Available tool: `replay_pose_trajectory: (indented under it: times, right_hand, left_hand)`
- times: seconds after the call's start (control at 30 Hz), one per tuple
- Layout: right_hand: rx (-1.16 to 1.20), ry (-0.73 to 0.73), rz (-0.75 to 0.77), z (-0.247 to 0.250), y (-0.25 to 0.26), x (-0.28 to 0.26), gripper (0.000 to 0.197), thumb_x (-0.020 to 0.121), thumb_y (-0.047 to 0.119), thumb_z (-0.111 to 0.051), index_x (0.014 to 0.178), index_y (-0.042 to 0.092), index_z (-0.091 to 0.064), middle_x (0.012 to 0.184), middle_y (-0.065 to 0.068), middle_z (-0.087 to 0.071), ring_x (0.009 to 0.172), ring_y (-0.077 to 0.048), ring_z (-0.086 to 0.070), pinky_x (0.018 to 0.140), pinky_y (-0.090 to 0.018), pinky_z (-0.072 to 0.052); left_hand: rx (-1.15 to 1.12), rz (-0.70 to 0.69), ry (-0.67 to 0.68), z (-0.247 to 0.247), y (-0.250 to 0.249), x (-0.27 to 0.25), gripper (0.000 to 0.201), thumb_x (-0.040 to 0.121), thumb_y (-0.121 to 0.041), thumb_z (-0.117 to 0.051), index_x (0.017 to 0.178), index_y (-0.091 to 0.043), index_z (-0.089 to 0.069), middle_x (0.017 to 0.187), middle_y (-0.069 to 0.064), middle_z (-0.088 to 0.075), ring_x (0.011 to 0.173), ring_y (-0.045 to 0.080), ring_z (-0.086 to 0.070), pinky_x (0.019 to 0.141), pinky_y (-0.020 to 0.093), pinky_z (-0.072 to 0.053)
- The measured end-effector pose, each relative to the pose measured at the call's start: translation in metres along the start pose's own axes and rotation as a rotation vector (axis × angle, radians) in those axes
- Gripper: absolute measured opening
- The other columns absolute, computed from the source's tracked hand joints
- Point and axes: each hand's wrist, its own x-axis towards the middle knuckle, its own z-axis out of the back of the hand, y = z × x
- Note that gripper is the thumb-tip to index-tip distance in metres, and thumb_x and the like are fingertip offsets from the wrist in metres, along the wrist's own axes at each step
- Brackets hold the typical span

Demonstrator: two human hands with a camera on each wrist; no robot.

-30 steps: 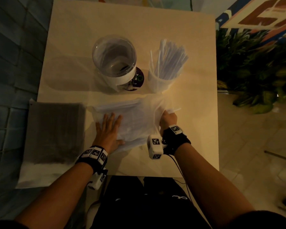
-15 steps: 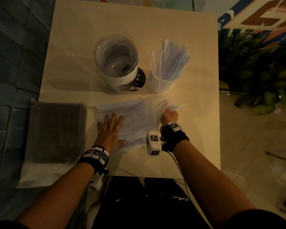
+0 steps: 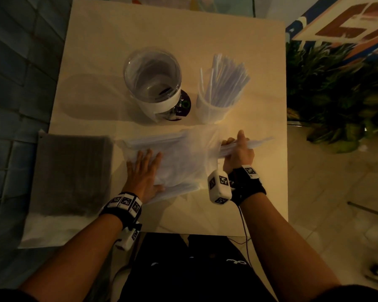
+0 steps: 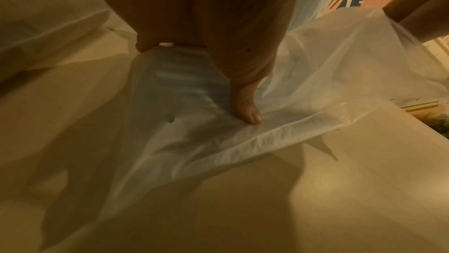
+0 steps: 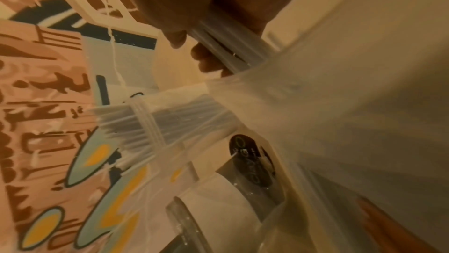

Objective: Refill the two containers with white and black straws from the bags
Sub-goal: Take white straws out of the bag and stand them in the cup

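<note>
A clear bag of white straws [image 3: 179, 155] lies on the table in front of me. My left hand [image 3: 143, 171] presses flat on it with straight fingers, and its thumb [image 4: 248, 111] rests on the plastic. My right hand [image 3: 238, 149] grips a bundle of white straws [image 3: 258, 142] sticking out of the bag's right end; the straws [image 5: 226, 46] run through its curled fingers. Behind stand a small clear cup of white straws [image 3: 218, 94] and a wide clear jar [image 3: 153, 83], which looks nearly empty. A bag of black straws [image 3: 72, 173] lies at the left.
The table [image 3: 175, 35] is pale, with bare surface at the back. Its right edge borders green plants [image 3: 336, 101] and a tiled floor. The black-straw bag overhangs the table's left edge. A dark round lid [image 3: 183, 105] sits beside the jar.
My right hand has moved right and slightly away, drawing a bundle of white straws farther out of the bag. The left hand stays flat on the bag.
</note>
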Motion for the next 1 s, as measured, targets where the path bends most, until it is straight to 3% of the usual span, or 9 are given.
replay_pose_trajectory:
  times: [0.17, 0.33, 0.47, 0.63, 0.77, 0.87, 0.93, 1.0]
  right_hand:
    - [0.027, 0.079, 0.108, -0.005, 0.017, -0.001, 0.031, 0.098, 0.024, -0.060, 0.074, 0.015, -0.042, 0.053, -0.002, -0.038, 0.044, -0.016, -0.037, 0.046, -0.027, -0.038]
    - [-0.009, 0.145, 0.207, -0.011, 0.037, -0.010, 0.035, 0.093, 0.026, -0.067, 0.068, 0.018, -0.044, 0.050, 0.003, -0.036, 0.042, -0.013, -0.031, 0.043, -0.025, -0.028]
    - [-0.053, 0.234, 0.286, -0.017, 0.058, -0.028, 0.039, 0.089, 0.019, -0.071, 0.060, 0.023, -0.045, 0.051, 0.004, -0.037, 0.043, -0.012, -0.029, 0.043, -0.024, -0.028]
    - [-0.125, 0.363, 0.499, -0.023, 0.094, -0.066, 0.029, 0.098, 0.023, -0.060, 0.072, 0.022, -0.045, 0.053, 0.006, -0.038, 0.043, -0.010, -0.032, 0.043, -0.022, -0.030]
    - [-0.096, 0.485, 0.632, -0.027, 0.122, -0.104, 0.037, 0.103, 0.026, -0.050, 0.068, 0.021, -0.039, 0.052, 0.006, -0.033, 0.042, -0.012, -0.025, 0.042, -0.023, -0.023]
    - [-0.070, 0.583, 0.631, -0.030, 0.127, -0.128, 0.039, 0.104, 0.026, -0.045, 0.067, 0.019, -0.035, 0.049, 0.006, -0.032, 0.040, -0.013, -0.023, 0.041, -0.024, -0.021]
    - [-0.066, 0.660, 0.587, -0.034, 0.121, -0.141, 0.039, 0.105, 0.025, -0.042, 0.067, 0.018, -0.035, 0.048, 0.007, -0.032, 0.039, -0.011, -0.024, 0.041, -0.023, -0.022]
    - [-0.063, 0.745, 0.528, -0.037, 0.108, -0.152, 0.040, 0.105, 0.023, -0.040, 0.066, 0.018, -0.034, 0.047, 0.008, -0.032, 0.038, -0.010, -0.024, 0.042, -0.023, -0.021]
  left_hand:
    - [-0.016, -0.001, 0.002, 0.002, -0.002, -0.001, 0.111, 0.083, -0.055, -0.066, 0.153, -0.032, 0.018, 0.162, 0.005, 0.023, 0.148, 0.030, 0.022, 0.117, 0.061, 0.005]
    - [-0.030, -0.006, 0.005, 0.004, -0.002, -0.001, 0.109, 0.085, -0.056, -0.064, 0.153, -0.032, 0.018, 0.162, 0.005, 0.023, 0.149, 0.030, 0.021, 0.117, 0.062, 0.004]
    - [-0.039, -0.017, -0.020, 0.004, 0.000, -0.003, 0.110, 0.084, -0.056, -0.065, 0.153, -0.032, 0.017, 0.163, 0.004, 0.019, 0.150, 0.029, 0.016, 0.117, 0.060, 0.002]
    - [-0.009, -0.025, -0.037, 0.008, -0.001, -0.004, 0.106, 0.083, -0.057, -0.064, 0.155, -0.029, 0.009, 0.164, 0.007, 0.011, 0.151, 0.030, 0.010, 0.118, 0.060, 0.002]
    - [-0.006, -0.051, 0.017, 0.020, -0.005, -0.007, 0.113, 0.077, -0.065, -0.066, 0.156, -0.028, 0.005, 0.165, 0.005, 0.010, 0.151, 0.028, 0.013, 0.120, 0.056, 0.005]
    - [-0.246, -0.164, -0.048, 0.040, -0.018, -0.022, 0.103, 0.080, -0.056, -0.071, 0.156, -0.027, -0.007, 0.165, 0.000, -0.006, 0.151, 0.020, -0.001, 0.121, 0.044, -0.001]
    - [-0.603, -0.216, -0.104, 0.057, -0.033, -0.033, 0.078, 0.088, -0.044, -0.069, 0.152, -0.025, -0.029, 0.157, -0.003, -0.032, 0.143, 0.011, -0.028, 0.119, 0.033, -0.019]
    - [-1.047, -0.169, -0.055, 0.070, -0.049, -0.039, 0.053, 0.090, -0.044, -0.063, 0.137, -0.023, -0.051, 0.141, -0.004, -0.055, 0.129, 0.007, -0.050, 0.114, 0.033, -0.035]
